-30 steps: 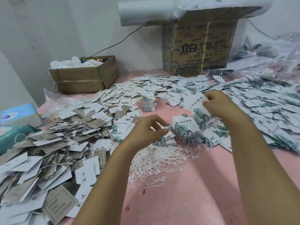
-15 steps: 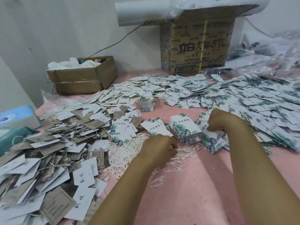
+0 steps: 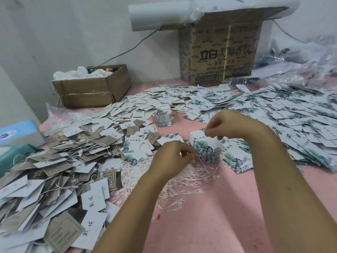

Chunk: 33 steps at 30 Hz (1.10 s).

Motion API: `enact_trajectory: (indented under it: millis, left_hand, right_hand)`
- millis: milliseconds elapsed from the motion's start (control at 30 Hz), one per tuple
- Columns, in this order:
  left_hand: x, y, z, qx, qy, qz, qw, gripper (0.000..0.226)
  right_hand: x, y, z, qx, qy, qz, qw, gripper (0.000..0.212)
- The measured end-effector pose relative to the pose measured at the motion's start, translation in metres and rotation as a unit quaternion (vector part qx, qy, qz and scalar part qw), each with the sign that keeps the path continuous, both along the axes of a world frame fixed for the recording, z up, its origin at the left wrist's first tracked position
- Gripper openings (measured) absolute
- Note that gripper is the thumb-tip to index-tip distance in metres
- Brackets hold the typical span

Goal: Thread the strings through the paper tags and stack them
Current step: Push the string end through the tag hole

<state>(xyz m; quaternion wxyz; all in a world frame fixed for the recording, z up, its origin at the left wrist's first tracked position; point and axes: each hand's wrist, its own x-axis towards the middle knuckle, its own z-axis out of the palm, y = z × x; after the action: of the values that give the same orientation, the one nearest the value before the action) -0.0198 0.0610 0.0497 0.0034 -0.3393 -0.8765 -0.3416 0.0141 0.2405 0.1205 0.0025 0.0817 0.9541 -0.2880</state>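
Note:
My left hand [image 3: 173, 157] hovers over a loose heap of white strings [image 3: 164, 181] on the pink table [image 3: 209, 220], its fingertips pinching a string that trails down toward the heap. Just right of it stands a neat stack of leaf-print paper tags [image 3: 204, 148]. My right hand [image 3: 224, 125] is above that stack with curled fingertips pointing down at its top. Blur hides whether they hold anything. A wide pile of tags with strings through them [image 3: 54, 170] covers the left of the table.
Loose leaf-print tags [image 3: 291, 121] spread over the right and back. A small banded tag stack [image 3: 164, 115] stands mid-table. A low cardboard box [image 3: 87, 90] and a tall printed carton [image 3: 222, 57] line the wall. A blue tissue box [image 3: 16, 132] is far left.
My right hand let go of the tags it held up, dropped to the table, then rose over the stack. My left hand went down into the string heap and lifted a string.

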Motion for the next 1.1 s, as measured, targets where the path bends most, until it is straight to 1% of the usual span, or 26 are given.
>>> enact_trajectory:
  millis: [100,133,200,267,333,400,500,600,767,900,933,1000,1033,1067,1100]
  left_hand:
    - [-0.003,-0.002,0.004,0.059,-0.040,0.018,0.997,0.018]
    - [-0.004,-0.003,0.006,0.078,-0.053,0.024,0.995,0.018]
    - [-0.005,-0.005,0.009,0.107,-0.073,0.032,0.991,0.019]
    - [-0.005,-0.008,0.012,0.124,-0.089,0.036,0.988,0.019]
    - [-0.004,-0.010,0.016,0.151,-0.114,0.028,0.981,0.018]
    - [-0.003,-0.012,0.019,0.172,-0.137,0.018,0.975,0.018]
    - [-0.004,-0.015,0.022,0.169,-0.152,0.011,0.974,0.015]
    - [-0.007,-0.022,0.023,0.151,-0.168,0.016,0.974,0.016]
    - [-0.013,-0.034,0.024,0.129,-0.185,0.028,0.974,0.019]
    - [-0.012,-0.033,0.024,0.135,-0.179,0.026,0.974,0.019]
    - [-0.011,-0.030,0.024,0.138,-0.172,0.026,0.975,0.019]
    - [-0.009,-0.026,0.024,0.148,-0.161,0.024,0.976,0.018]
    - [-0.008,-0.024,0.024,0.155,-0.157,0.022,0.975,0.018]
    - [-0.008,-0.022,0.024,0.163,-0.153,0.020,0.974,0.019]
    - [-0.007,-0.022,0.024,0.170,-0.148,0.019,0.974,0.021]
  right_hand:
    - [-0.001,-0.021,0.003,-0.031,-0.034,0.111,0.993,0.008]
    - [-0.003,-0.027,0.001,-0.035,-0.046,0.137,0.989,0.010]
    - [-0.008,-0.036,-0.002,-0.039,-0.047,0.157,0.986,0.013]
    - [-0.012,-0.040,-0.006,-0.047,-0.032,0.158,0.986,0.010]
    - [-0.013,-0.042,-0.008,-0.061,-0.028,0.149,0.987,0.017]
    - [-0.013,-0.043,-0.008,-0.064,-0.016,0.140,0.988,0.018]
    - [-0.012,-0.041,-0.006,-0.074,0.013,0.119,0.990,0.019]
    - [-0.012,-0.034,-0.004,-0.046,0.032,0.080,0.995,0.024]
    - [-0.009,-0.021,-0.002,0.035,-0.004,0.037,0.999,0.026]
    - [-0.007,-0.023,-0.003,0.046,-0.065,0.065,0.995,0.013]
    - [-0.007,-0.026,-0.003,0.038,-0.075,0.081,0.993,0.023]
    - [-0.009,-0.034,-0.005,-0.025,-0.076,0.118,0.990,0.046]
    - [-0.009,-0.039,-0.007,-0.066,-0.070,0.137,0.986,0.050]
    - [-0.010,-0.043,-0.007,-0.100,-0.062,0.155,0.981,0.049]
    - [-0.011,-0.047,-0.009,-0.126,-0.051,0.167,0.976,0.044]
